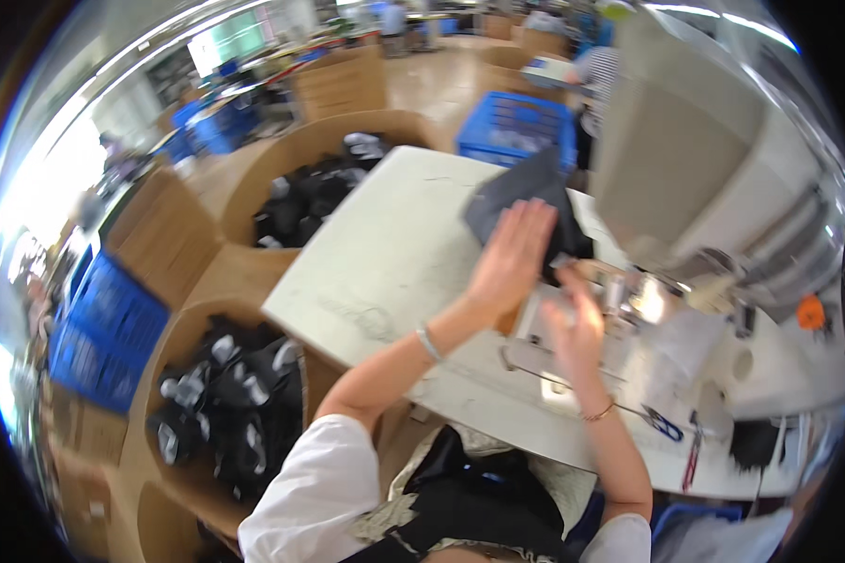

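My left hand (pixel 514 258) lies flat, fingers stretched out, over a dark grey and black fabric piece (pixel 521 183) on the white table (pixel 366 272). My right hand (pixel 576 328) is slightly blurred, with its thumb and forefinger apart. Its fingertips point at the near edge of the fabric, beside the lit needle area of a sewing machine (pixel 643 296). Whether those fingertips touch the fabric is not clear. Dark cloth also rests across my lap (pixel 488 493).
Cardboard bins with black sewn pieces (pixel 230 403) stand left of the table, near blue crates (pixel 108 328). Beyond the table is another blue crate (pixel 516 127). Scissors (pixel 664 424) and a red-handled tool (pixel 693 455) lie at right. A person (pixel 596 80) sits farther back.
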Demonstrator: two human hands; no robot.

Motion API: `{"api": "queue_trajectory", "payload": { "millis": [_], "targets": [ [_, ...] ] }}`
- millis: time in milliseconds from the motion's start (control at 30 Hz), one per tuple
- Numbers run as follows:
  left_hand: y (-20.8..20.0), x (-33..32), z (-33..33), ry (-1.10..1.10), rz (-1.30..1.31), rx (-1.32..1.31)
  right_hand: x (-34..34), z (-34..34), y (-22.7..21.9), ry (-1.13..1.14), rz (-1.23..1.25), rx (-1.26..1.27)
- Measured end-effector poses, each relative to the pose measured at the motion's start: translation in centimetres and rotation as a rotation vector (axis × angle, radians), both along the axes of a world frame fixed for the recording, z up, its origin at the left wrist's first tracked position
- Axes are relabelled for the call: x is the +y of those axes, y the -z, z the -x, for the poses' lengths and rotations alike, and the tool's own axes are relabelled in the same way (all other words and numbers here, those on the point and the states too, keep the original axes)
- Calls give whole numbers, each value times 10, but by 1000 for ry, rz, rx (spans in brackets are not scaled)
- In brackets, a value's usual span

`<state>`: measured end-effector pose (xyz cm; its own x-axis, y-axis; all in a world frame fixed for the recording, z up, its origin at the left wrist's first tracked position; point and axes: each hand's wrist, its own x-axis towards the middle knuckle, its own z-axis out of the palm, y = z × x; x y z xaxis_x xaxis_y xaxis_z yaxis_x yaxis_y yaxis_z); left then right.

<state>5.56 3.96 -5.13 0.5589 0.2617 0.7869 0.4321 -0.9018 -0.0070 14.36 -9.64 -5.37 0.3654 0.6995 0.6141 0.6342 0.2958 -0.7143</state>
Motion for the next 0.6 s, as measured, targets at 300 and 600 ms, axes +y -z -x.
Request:
{"api": "queue_trajectory", "payload": {
  "millis": [300,600],
  "targets": [
    [-20,16,-57,183,-171,-111,-114,-90,-19,473,-167,462],
    [-22,14,-87,428,-204,-31,5,-149,3,272,28,15]
  ]
}}
